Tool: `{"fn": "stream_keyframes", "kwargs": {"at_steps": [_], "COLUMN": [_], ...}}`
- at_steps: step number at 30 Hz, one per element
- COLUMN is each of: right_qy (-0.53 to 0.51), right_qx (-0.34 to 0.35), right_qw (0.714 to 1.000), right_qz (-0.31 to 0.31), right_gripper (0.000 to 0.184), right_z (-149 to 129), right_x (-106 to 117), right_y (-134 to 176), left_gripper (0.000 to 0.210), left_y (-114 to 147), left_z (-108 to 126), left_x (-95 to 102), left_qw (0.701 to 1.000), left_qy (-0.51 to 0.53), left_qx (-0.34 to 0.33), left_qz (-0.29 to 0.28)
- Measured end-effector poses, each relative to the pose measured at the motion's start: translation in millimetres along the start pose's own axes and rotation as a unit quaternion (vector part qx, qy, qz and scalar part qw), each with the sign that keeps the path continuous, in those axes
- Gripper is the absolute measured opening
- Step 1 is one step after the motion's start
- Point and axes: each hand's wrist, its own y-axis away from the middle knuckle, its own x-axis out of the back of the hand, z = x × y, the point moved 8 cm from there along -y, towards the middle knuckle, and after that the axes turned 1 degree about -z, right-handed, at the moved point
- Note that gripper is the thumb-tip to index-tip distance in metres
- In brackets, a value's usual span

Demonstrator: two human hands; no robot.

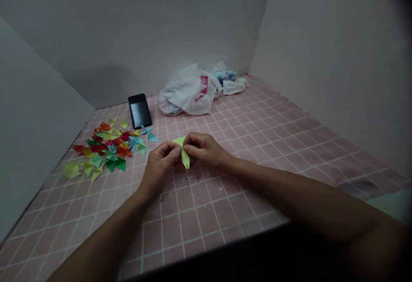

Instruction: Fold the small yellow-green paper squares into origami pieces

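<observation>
left hand (160,158) pinches 1 side of the yellow-green folded paper (183,151) | right hand (204,148) pinches the other side, so it stays up off the pink tiled table (257,144) | pile of folded paper shapes (106,147) sits left, out of the way | phone (139,110) and plastic bags (196,89) lie far back

place: home corner | signs: pink tiled surface (244,136), bare grey walls (161,28), plastic bag (189,91), phone (139,110)

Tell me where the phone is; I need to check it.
In the head view the phone lies far left of centre on the pink tiled table, behind the paper pile and left of the plastic bag.
</observation>
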Motion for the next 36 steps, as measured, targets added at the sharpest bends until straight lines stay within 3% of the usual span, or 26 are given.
{"fn": "stream_keyframes", "kwargs": {"at_steps": [9, 13, 21, 36], "right_qy": [0.002, 0.016, -0.047, 0.011], "right_qx": [0.004, 0.019, -0.020, 0.005], "right_qw": [1.000, 1.000, 0.999, 1.000], "right_qz": [-0.012, 0.016, -0.008, -0.020], "right_gripper": [0.009, 0.013, 0.010, 0.007], "right_z": [0.7, -4.4, -2.7, -7.1], "right_x": [-3.5, 1.8, -1.9, -0.7], "right_y": [0.9, 2.4, 2.4, 1.7], "left_gripper": [0.015, 0.019, 0.018, 0.017], "left_y": [2.6, 4.3, 7.2, 4.4], "left_z": [14.5, 14.4, 18.4, 17.0], "left_x": [3.4, 0.4, 1.4, 2.0], "left_qw": [0.989, 0.994, 0.995, 0.997], "left_qy": [-0.130, -0.092, -0.066, -0.056], "left_qx": [-0.066, -0.051, -0.057, -0.050], "left_qz": [0.032, 0.019, 0.043, 0.024]}}
